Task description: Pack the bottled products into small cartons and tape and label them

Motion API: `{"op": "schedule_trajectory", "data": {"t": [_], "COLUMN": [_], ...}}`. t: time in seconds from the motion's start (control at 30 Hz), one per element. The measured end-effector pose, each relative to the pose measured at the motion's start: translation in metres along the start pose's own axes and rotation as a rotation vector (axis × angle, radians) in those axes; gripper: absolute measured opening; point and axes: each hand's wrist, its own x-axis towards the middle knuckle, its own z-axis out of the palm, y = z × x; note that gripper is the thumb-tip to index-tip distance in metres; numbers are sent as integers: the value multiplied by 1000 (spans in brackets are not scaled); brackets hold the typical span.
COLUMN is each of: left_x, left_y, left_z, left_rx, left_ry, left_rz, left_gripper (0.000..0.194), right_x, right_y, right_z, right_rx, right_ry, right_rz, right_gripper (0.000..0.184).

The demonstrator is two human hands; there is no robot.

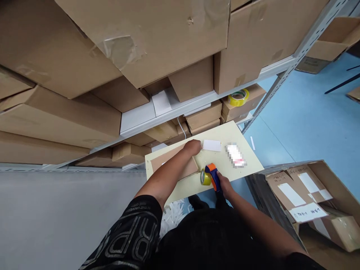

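My right hand point(225, 184) grips the handle of a blue and orange tape dispenser point(215, 178), which carries a yellowish tape roll point(206, 177). The dispenser is over the near edge of a pale yellow board point(236, 131). On the board's left part lies a brown cardboard box point(191, 168), partly covered by my left forearm. My left hand point(193, 147) is closed at the box's far right corner; what its fingers hold, if anything, is hidden. Just right of that hand lies a white paper slip point(212, 145). A blurred-out white item point(236, 155) rests farther right on the board.
Shelving point(202, 104) full of cardboard boxes point(174, 37) rises close in front. A yellow tape roll point(238, 97) sits on a lower box. At right stands a large open carton point(317, 168) with labelled cardboard inside. White scraps point(173, 217) lie below the board.
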Motion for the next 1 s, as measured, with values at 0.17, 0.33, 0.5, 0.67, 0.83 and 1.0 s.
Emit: {"op": "schedule_trajectory", "data": {"t": [0.17,0.33,0.5,0.67,0.83,1.0], "left_x": [-2,-6,-9,-10,-8,-6], "left_y": [-10,-11,-13,-16,-23,-32], "left_z": [-6,-5,-5,-8,-6,3], "left_rx": [-20,-64,-93,-112,-144,-207], "left_ry": [34,68,87,107,122,138], "left_rz": [-23,-18,-2,13,-9,-33], "left_gripper": [22,22,21,24,24,24], "right_x": [5,9,10,11,18,16], "right_y": [0,-6,-21,-30,-20,-13], "right_z": [0,11,31,41,49,76], "right_rx": [-49,-306,-452,-477,-332,-194], "right_ry": [2,14,72,69,-16,-97], "right_rz": [38,-77,-142,-198,-118,-84], "right_gripper": [58,45,42,37,37,48]}}
